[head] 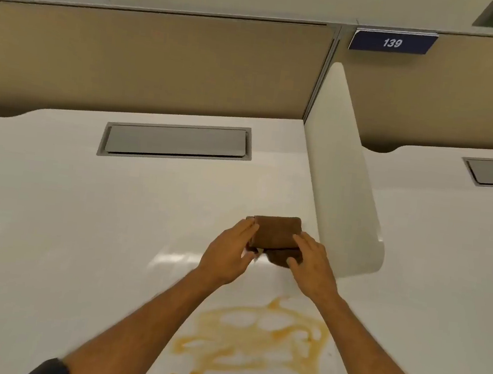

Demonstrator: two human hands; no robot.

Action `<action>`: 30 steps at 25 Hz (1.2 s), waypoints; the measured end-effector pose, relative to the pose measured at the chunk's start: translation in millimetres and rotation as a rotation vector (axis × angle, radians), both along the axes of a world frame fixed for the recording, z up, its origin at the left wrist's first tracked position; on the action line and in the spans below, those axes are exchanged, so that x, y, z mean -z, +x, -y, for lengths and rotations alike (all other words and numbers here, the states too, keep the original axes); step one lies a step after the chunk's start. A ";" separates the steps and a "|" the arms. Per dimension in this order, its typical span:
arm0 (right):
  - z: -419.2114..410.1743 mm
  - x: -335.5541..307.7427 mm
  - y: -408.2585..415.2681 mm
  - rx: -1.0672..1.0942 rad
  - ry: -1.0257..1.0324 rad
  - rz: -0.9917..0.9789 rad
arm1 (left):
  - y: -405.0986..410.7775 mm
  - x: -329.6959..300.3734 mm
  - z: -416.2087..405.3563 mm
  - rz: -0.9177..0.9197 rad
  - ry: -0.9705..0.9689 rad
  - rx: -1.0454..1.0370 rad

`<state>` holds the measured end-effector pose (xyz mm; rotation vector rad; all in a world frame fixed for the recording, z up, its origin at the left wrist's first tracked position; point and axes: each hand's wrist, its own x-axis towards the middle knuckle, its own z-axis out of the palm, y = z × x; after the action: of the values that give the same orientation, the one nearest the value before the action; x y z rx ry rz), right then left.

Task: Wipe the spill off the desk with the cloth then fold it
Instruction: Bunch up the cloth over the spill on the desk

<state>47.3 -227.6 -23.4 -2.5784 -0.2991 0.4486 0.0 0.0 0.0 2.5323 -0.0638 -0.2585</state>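
Left hand [227,253] and right hand [311,263] grasp the folded brown cloth [277,232] beside the white divider [345,198], beyond the orange spill [251,350] on the surface [52,210]. Best opened partly, then drawn flat through the spill toward the near edge.

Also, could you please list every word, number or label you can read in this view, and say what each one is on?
"139": white digits on the blue nameplate fixed at the top of the tan partition, to the right of the post.
No other text is visible on the desk, the cloth or the divider.
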 end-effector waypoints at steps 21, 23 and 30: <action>-22.9 5.7 34.0 0.250 0.370 0.110 | 64.8 0.8 23.8 -0.061 0.033 -0.055; -32.3 -24.0 20.6 0.352 0.460 0.096 | 52.6 -25.9 17.4 -0.039 -0.074 -0.070; -81.0 -91.2 -85.0 0.569 0.647 -0.225 | -12.6 -103.9 -29.7 0.102 -0.265 0.112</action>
<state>-37.7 -146.6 67.8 -1.8433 0.3210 0.3466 -12.6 29.7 103.9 2.2792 -0.2629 -0.1531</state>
